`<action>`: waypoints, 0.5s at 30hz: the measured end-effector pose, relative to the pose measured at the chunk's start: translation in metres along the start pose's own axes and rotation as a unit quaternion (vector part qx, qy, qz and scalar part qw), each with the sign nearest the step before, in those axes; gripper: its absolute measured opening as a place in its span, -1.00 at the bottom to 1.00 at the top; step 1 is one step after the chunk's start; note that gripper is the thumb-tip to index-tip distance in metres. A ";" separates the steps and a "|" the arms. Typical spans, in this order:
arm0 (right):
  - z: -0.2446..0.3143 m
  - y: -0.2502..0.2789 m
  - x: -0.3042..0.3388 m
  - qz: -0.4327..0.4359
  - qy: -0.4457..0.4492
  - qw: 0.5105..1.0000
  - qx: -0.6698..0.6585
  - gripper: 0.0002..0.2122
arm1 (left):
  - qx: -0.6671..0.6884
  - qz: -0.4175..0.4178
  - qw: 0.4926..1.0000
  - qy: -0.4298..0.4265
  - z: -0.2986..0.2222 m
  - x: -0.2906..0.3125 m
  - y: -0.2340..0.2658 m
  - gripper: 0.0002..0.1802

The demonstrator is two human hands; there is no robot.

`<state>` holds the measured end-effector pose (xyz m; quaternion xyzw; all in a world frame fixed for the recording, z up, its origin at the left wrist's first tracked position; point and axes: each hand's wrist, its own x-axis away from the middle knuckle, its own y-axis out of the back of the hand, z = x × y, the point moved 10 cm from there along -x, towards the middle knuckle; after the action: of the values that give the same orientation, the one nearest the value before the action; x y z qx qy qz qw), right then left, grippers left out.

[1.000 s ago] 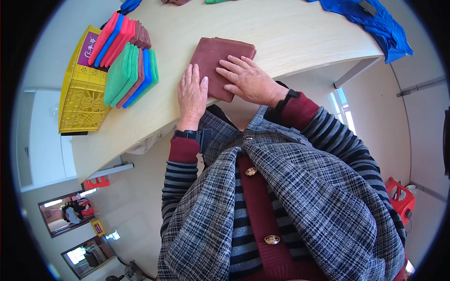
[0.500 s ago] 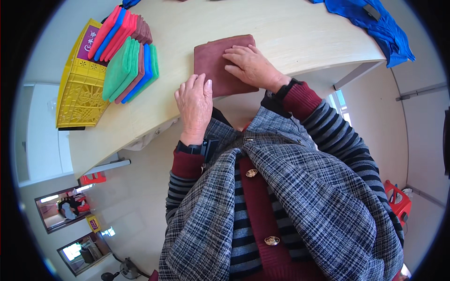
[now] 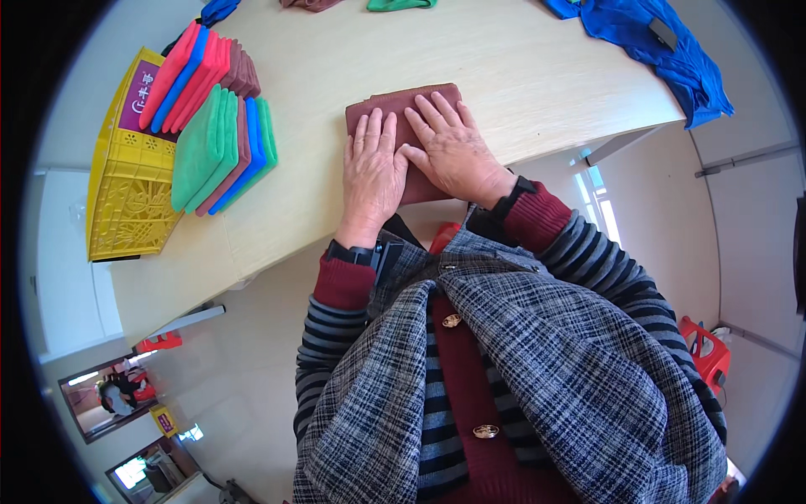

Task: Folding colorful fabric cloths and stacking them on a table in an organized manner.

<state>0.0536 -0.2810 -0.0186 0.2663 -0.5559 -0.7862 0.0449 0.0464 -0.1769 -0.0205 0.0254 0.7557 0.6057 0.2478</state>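
A folded brown cloth (image 3: 395, 101) lies at the near edge of the table, close in front of me. My left hand (image 3: 374, 172) rests flat on its left half, fingers stretched out. Beside it my right hand (image 3: 453, 151) presses flat on the right half with the fingers spread, its thumb touching the left hand. Between and below the hands a strip of the cloth shows. Farther left, a stack of folded green, brown and blue cloths (image 3: 201, 151) leans in a row, with red, blue and brown folded cloths (image 3: 180, 76) behind it.
A yellow plastic basket (image 3: 134, 197) stands at the table's left edge against the stacks. Blue fabric (image 3: 663, 50) hangs over the far right corner of the pale wooden table (image 3: 311, 59). Green cloth (image 3: 401, 4) and brown cloth (image 3: 311, 3) lie at the far edge.
My left hand has moved from the cloth's left edge onto its top, and my right hand now lies flat with fingers spread. The view has tilted slightly, showing more of the table's far side.
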 end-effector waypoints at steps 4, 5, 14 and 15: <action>-0.008 -0.002 0.002 0.005 -0.009 1.000 -0.025 -0.42 | 0.013 0.007 1.000 0.018 0.004 0.000 -0.001 -0.37; -0.010 -0.002 0.001 0.005 -0.013 0.999 -0.037 -0.42 | 0.014 0.005 1.000 0.020 0.005 0.000 -0.001 -0.38; -0.013 0.006 -0.001 0.007 -0.024 1.000 -0.019 -0.42 | -0.006 0.041 0.995 0.095 0.031 -0.009 -0.003 -0.35; -0.016 0.005 -0.001 0.009 -0.027 1.000 0.006 -0.43 | -0.006 0.034 0.996 0.087 0.029 -0.012 0.000 -0.35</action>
<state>0.0614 -0.2963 -0.0178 0.2404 -0.5641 -0.7892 0.0349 0.0689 -0.1547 -0.0204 -0.0030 0.7694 0.6183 0.1602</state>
